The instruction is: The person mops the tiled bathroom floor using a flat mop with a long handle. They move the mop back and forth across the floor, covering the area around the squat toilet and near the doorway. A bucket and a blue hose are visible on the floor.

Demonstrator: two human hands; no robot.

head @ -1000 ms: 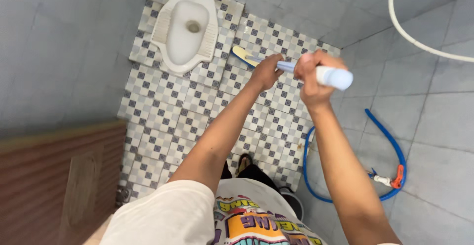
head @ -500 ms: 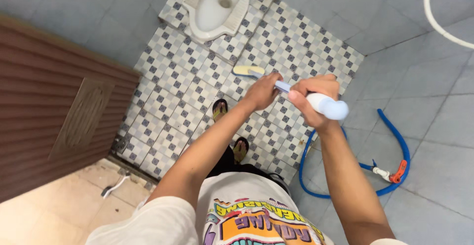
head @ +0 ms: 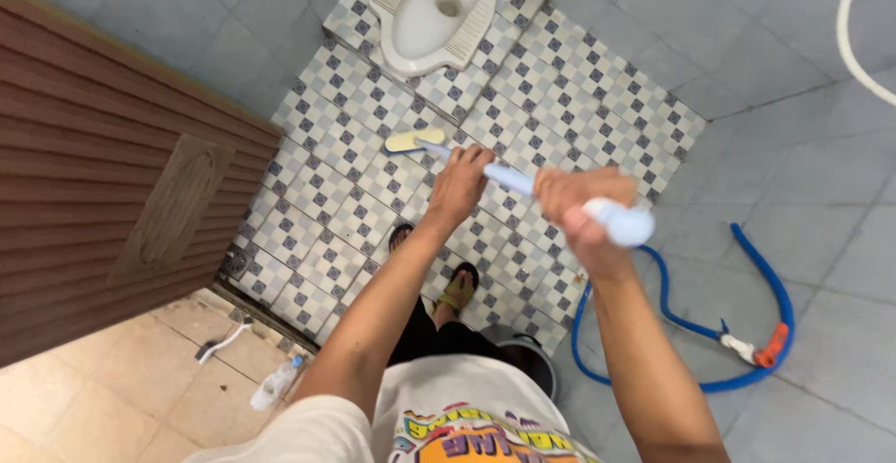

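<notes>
A white squat toilet (head: 437,10) is set into the checkered floor (head: 336,230) at twelve o'clock, its bowl seen bare but for the drain hole, and the rim of a dark bucket (head: 534,362) is glimpsed at six o'clock, its contents hidden. A long-handled brush (head: 509,179) is gripped in both fists, the left hand (head: 459,183) clenched mid-handle and the right hand (head: 581,211) clenched near the pale blue end, with the brush head pressed to the tiles at eleven o'clock. A brown ribbed door (head: 103,192) is seen at nine o'clock, a plastic bottle (head: 274,384) lying at seven o'clock, and a blue hose (head: 691,318) coiled against the grey tiled wall at four o'clock.
</notes>
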